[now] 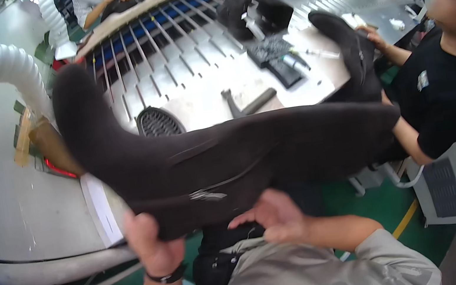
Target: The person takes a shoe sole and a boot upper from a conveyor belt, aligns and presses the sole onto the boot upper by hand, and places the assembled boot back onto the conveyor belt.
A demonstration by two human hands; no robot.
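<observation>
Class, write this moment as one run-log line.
left hand: holding dark boot by heel | right hand: open, near shaft | hammer: lying on table

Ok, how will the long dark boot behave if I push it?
The dark boot will probably hold its shape, since its shaft stretches rightward with little sag. Its matte, cloth-like surface suggests it shouldn't be slippery. The shaft reaches well past the left hand, so a push at its end may swing it.

One nearest boot [219, 164], one hammer [258, 102], two white hoses [6, 61]
</observation>
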